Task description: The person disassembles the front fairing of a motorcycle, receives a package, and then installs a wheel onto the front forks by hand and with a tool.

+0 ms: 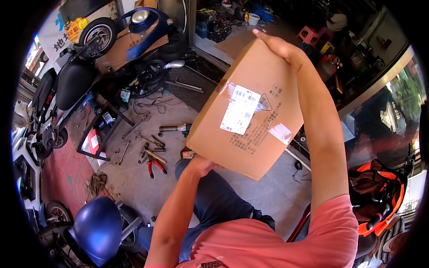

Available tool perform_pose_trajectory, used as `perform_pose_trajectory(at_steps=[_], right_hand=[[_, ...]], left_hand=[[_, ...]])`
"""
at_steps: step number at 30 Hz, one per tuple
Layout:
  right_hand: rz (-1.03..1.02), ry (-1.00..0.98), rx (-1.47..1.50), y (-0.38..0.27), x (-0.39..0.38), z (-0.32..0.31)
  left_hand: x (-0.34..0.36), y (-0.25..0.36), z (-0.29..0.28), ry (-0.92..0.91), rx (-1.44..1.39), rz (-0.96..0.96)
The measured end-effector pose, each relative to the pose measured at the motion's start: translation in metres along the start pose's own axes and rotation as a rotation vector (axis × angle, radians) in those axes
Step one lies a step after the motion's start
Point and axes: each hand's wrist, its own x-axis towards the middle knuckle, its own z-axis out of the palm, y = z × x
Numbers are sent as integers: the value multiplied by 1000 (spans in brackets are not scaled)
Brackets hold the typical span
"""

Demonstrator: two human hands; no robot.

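A large brown cardboard box point(214, 129) is held up at a tilt in front of me, with a white shipping label, dark printing and strips of clear tape on the side facing me. My left hand point(204, 165) grips its lower left edge, the fingers going out of sight beneath it. At the far top end, my right hand point(277, 45) is wrapped over the edge with the thumb up, and that arm runs along the box's right side. Both hands are closed on the carton. Its underside and far side are hidden.
On the floor to the left lie red-handled pliers point(155, 168), a hammer point(156, 156) and several other hand tools. A black metal frame point(100, 156) stands beyond them. Scooter parts fill the left, including a blue fender point(98, 228). An orange-and-black object point(380, 196) is at right.
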Motion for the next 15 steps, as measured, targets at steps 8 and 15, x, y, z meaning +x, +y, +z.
perform_pose_trajectory(at_steps=[8, 15], right_hand=[[142, -3, 49, 110, 71, -30], [228, 528, -526, 160, 86, -92]], left_hand=[[74, 1, -6, -55, 78, -262], [205, -19, 66, -278, -7, -312]])
